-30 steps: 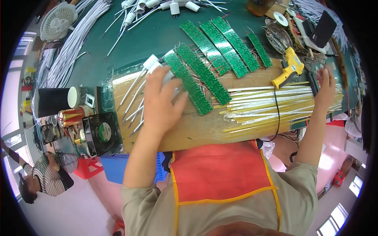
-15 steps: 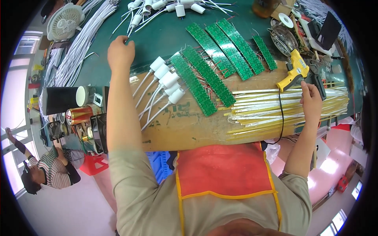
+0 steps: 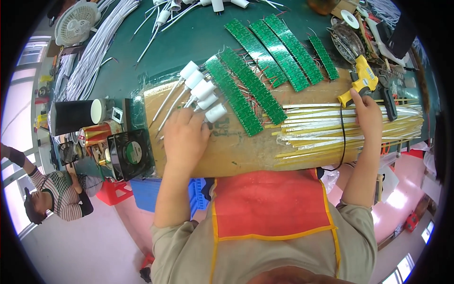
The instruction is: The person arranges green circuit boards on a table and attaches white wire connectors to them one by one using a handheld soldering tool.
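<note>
My left hand reaches down over white cables at the lower end of a fanned group of white lamp holders. Its fingers are curled, the thumb side by the cable of the nearest lamp holder; the fingertips are partly hidden. On the right, my right hand has its fingers bent against the handle of a yellow glue gun, whose nozzle points away from me. Between the hands lie long green circuit boards with thin red and white wires.
Yellow-and-white strips lie below the glue gun. A black fan, a can and a black cylinder stand at the left. White cable bundles and more lamp holders lie farther back. A person is off to the left.
My left hand has come back from the far cables to the near group of lamp holders. My right hand has moved up onto the glue gun's handle.
</note>
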Motion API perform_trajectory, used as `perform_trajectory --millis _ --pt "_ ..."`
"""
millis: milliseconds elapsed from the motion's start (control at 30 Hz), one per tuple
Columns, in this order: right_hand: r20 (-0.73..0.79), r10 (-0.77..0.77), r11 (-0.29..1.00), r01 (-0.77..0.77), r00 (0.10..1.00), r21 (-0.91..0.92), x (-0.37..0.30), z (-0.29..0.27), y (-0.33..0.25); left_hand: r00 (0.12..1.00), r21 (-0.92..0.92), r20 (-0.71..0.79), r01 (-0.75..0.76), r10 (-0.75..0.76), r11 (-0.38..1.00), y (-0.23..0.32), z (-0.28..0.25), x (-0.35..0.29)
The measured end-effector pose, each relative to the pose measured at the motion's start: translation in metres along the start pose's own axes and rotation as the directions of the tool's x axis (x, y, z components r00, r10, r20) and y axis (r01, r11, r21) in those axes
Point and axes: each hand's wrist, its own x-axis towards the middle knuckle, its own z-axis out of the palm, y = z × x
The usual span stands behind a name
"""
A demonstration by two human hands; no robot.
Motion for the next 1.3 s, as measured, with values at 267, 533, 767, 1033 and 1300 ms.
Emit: perform_trajectory --millis 267,533,767,1033,1300 --pt "-0.019 0.002 1.0 -0.003 1.0 -0.026 0.006 0.001 -0.007 0.904 0.263 -0.208 -0.318 0.375 0.911 0.015 -0.023 0.076" --pt "-0.028 -0.019 0.999 0.021 0.999 0.04 0.023 0.007 0.007 0.856 -0.262 -0.511 -0.067 -0.08 0.963 -0.071 0.011 0.171" --pt "-0.043 0.056 0.932 -0.037 0.997 0.362 0.02 0.014 0.007 0.913 -0.104 -0.156 0.365 -0.378 0.925 -0.141 0.041 0.207" --pt "-0.005 0.069 0.812 -0.053 0.998 0.581 0.018 0.014 0.013 0.933 0.141 -0.012 0.358 -0.36 0.923 -0.136 0.06 0.223" --pt "-0.117 0.005 0.568 0.094 0.993 0.818 0.0 0.013 0.019 0.998 0.333 0.057 0.009 -0.03 0.943 -0.118 0.02 0.218"
